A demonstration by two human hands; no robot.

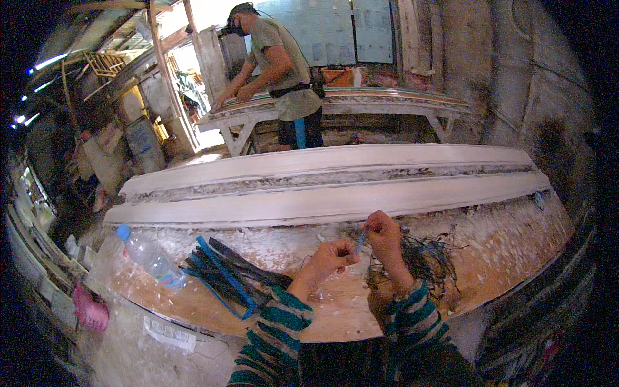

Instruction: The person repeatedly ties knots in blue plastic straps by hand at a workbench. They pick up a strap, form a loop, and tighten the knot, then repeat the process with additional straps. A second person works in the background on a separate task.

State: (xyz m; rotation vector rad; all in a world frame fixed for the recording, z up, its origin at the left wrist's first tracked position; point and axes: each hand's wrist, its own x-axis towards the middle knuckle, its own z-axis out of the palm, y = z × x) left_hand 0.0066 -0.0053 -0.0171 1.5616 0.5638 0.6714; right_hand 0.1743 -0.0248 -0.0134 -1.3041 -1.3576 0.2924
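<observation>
Left hand and right hand, fingers nearly closed, pinch a small blue strip between them, just right of the frame's centre. A pile of dark and blue lengths lies left of them; a dark stringy tangle sits beside the right wrist. At left, a clear bottle bears coloured print (too blurred to read); lower left, a white label has illegible markings.

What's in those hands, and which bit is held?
A blue strip: the right hand pinches its upper part, the left hand apparently its lower part.
</observation>
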